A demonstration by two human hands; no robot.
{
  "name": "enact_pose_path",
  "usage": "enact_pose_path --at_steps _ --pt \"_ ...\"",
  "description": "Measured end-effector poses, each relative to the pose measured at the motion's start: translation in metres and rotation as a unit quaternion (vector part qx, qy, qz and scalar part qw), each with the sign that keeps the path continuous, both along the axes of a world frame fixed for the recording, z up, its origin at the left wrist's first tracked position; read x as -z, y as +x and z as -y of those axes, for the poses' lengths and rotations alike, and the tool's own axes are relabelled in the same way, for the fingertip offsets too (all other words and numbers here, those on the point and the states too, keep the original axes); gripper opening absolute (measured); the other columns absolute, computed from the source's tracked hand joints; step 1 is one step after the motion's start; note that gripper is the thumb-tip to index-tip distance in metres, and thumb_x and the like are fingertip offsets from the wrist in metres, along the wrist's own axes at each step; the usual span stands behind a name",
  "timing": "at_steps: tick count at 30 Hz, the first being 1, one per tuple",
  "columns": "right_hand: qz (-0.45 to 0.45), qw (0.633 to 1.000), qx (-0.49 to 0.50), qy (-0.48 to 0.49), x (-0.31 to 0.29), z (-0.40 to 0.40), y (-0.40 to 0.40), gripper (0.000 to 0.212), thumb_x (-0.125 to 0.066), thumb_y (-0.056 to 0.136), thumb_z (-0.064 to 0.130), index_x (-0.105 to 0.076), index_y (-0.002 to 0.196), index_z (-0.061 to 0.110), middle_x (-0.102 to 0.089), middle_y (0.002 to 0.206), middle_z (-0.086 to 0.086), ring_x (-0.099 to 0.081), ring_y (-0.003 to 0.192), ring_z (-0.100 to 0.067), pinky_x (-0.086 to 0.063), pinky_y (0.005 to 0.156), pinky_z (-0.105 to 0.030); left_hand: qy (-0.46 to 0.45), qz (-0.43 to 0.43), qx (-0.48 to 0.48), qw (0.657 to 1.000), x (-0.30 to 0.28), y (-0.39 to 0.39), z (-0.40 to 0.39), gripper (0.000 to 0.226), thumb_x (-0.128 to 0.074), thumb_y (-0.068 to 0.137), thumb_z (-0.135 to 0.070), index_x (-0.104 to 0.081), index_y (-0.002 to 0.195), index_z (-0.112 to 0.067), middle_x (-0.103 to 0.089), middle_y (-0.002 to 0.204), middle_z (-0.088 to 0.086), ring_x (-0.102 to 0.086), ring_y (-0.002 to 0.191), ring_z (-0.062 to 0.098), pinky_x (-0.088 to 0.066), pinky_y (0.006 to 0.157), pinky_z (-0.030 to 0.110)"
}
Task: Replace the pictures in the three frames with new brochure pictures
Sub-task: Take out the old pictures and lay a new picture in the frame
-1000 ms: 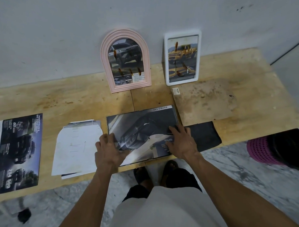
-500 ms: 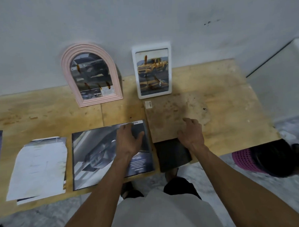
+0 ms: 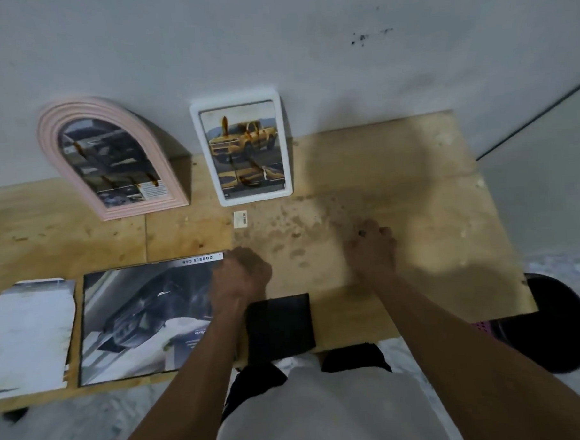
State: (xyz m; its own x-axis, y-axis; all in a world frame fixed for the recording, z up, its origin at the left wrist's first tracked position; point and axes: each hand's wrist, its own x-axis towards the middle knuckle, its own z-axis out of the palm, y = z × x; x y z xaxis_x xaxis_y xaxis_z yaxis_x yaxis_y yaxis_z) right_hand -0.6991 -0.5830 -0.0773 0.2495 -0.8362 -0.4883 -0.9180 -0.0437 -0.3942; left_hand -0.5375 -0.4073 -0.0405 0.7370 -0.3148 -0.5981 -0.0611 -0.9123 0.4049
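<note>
Left hand (image 3: 239,278) is resting at the top right corner of the open brochure (image 3: 147,321) near the table (image 3: 412,168) front edge, fingers curled under; can't tell if holding anything. Right hand (image 3: 371,249) is pressing on the brown board (image 3: 299,232), fingers bent, grip unclear. Pink arched frame (image 3: 113,157) & white frame (image 3: 244,148) are leaning on the wall, w/ truck pics inside.

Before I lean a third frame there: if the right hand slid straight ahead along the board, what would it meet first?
Probably nothing before the wall. Ahead of the right hand lies bare stained board; the white frame stands off to its left. Depth is uncertain.
</note>
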Motion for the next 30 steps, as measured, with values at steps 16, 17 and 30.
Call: enact_pose_path --at_steps 16,17,30 --pt "0.048 0.970 0.204 0.124 -0.031 -0.035 0.019 0.064 -0.058 0.081 0.050 -0.043 0.129 0.011 -0.054 0.124 -0.014 -0.057 0.099 -0.035 -0.052 0.084 -0.042 -0.111 0.027 -0.186 0.976 -0.018 0.017 -0.041 0.043 -0.078 0.081 -0.042 -0.064 0.107 -0.010 -0.066 0.094 0.001 -0.067 0.095 0.027 -0.052 0.084 0.031" --pt "0.060 0.968 0.205 0.130 -0.035 -0.046 0.026 0.064 -0.059 0.082 0.050 -0.042 0.130 0.012 -0.055 0.122 -0.012 -0.056 0.092 -0.031 -0.052 0.079 -0.039 -0.121 0.028 -0.188 0.974 -0.022 0.025 -0.053 0.046 -0.079 0.081 -0.040 -0.064 0.111 -0.007 -0.067 0.096 0.002 -0.067 0.093 0.026 -0.052 0.082 0.031" --pt "0.155 0.962 0.136 0.179 -0.039 -0.233 0.127 0.124 -0.085 0.049 0.067 -0.026 0.150 0.025 -0.044 0.145 -0.006 -0.050 0.122 -0.034 -0.052 0.093 -0.052 -0.149 0.038 -0.227 0.962 -0.028 0.119 -0.252 0.054 -0.081 0.080 -0.037 -0.062 0.119 -0.006 -0.069 0.116 0.011 -0.057 0.088 0.021 -0.040 0.075 0.026"
